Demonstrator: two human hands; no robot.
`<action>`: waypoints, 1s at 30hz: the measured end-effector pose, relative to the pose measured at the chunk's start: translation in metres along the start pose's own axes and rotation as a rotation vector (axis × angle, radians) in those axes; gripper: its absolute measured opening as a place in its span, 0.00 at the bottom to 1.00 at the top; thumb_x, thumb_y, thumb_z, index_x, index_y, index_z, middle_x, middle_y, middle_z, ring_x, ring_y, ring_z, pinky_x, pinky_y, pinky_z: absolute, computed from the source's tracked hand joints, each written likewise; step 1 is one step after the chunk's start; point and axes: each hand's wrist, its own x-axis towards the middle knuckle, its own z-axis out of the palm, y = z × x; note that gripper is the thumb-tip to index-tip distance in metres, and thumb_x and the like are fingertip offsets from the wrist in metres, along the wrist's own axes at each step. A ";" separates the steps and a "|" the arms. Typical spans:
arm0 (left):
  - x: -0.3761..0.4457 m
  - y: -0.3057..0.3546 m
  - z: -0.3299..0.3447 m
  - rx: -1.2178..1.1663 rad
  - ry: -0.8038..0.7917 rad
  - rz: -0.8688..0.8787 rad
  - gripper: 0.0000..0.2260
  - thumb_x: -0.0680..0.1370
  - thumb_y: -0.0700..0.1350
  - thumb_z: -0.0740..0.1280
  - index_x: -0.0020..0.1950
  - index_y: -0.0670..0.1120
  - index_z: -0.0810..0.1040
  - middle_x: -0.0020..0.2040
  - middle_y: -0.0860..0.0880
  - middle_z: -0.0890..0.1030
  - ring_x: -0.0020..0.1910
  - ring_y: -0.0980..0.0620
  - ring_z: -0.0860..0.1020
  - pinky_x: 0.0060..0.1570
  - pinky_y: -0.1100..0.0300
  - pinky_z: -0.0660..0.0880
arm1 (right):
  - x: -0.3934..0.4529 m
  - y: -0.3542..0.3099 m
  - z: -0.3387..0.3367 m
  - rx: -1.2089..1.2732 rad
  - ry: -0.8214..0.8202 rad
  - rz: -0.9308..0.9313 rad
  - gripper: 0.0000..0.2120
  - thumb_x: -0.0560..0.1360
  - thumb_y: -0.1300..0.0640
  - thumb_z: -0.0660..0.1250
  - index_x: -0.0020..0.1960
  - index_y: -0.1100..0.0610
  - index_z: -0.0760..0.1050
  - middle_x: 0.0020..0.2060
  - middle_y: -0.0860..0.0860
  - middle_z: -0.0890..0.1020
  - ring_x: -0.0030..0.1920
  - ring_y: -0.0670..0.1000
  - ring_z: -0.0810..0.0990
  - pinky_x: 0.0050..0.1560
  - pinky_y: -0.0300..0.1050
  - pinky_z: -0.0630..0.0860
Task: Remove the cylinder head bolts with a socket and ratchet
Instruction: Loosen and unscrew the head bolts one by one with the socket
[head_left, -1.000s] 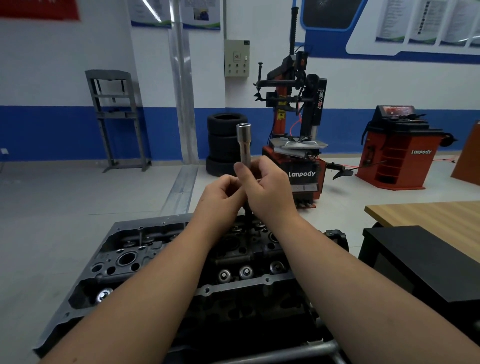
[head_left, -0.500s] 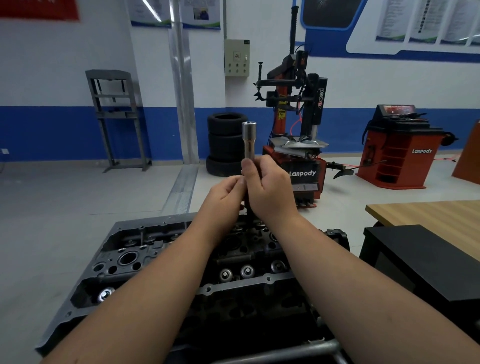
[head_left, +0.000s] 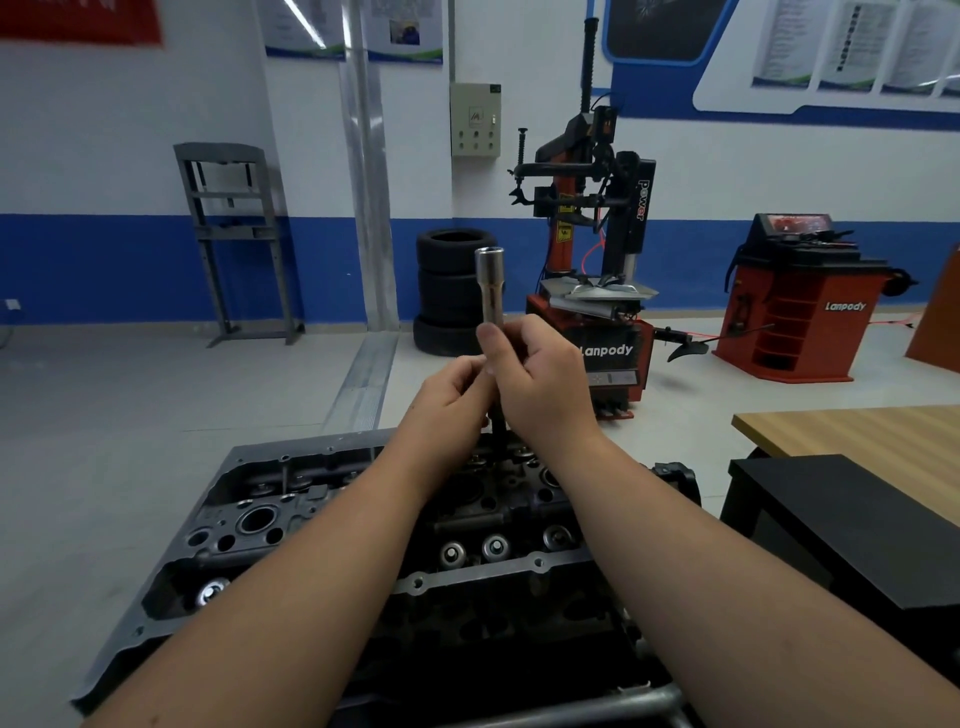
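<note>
A long silver socket (head_left: 488, 283) stands upright above my hands, its open end at the top. My right hand (head_left: 540, 382) grips its lower part, thumb against the shaft. My left hand (head_left: 451, 397) pinches the dark shaft (head_left: 497, 428) just below it. That shaft runs down toward the dark cylinder head (head_left: 291, 509), which lies below my forearms with round bolt heads (head_left: 494, 546) showing along its middle. Where the shaft ends is hidden behind my hands.
A black bench (head_left: 852, 530) and a wooden tabletop (head_left: 872, 436) stand to the right. Beyond the engine are stacked tyres (head_left: 447, 291), a tyre changer (head_left: 597, 270), a red wheel balancer (head_left: 800, 306) and a grey press frame (head_left: 234, 239). A metal bar (head_left: 597, 706) crosses the near edge.
The socket and both hands have shifted slightly to the right and stayed upright. My grip on the tool has barely altered.
</note>
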 end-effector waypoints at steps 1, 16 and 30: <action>-0.001 0.001 0.001 -0.024 -0.033 -0.004 0.16 0.84 0.61 0.59 0.56 0.55 0.82 0.50 0.53 0.86 0.51 0.54 0.84 0.53 0.55 0.82 | 0.000 0.000 0.000 0.010 -0.008 0.013 0.11 0.83 0.52 0.63 0.47 0.58 0.78 0.37 0.50 0.81 0.40 0.47 0.80 0.41 0.41 0.76; 0.000 0.002 0.001 -0.039 -0.057 -0.030 0.14 0.86 0.55 0.59 0.59 0.52 0.82 0.51 0.52 0.87 0.54 0.53 0.84 0.56 0.54 0.81 | 0.001 0.002 0.001 0.008 -0.022 -0.027 0.13 0.84 0.52 0.59 0.48 0.58 0.77 0.34 0.47 0.78 0.37 0.45 0.77 0.38 0.39 0.71; -0.002 0.005 0.001 0.002 -0.072 -0.053 0.16 0.86 0.57 0.56 0.59 0.53 0.82 0.52 0.55 0.87 0.52 0.58 0.84 0.56 0.53 0.79 | 0.000 -0.002 0.001 -0.034 0.019 -0.044 0.14 0.85 0.54 0.57 0.66 0.57 0.74 0.40 0.46 0.81 0.42 0.43 0.81 0.42 0.36 0.76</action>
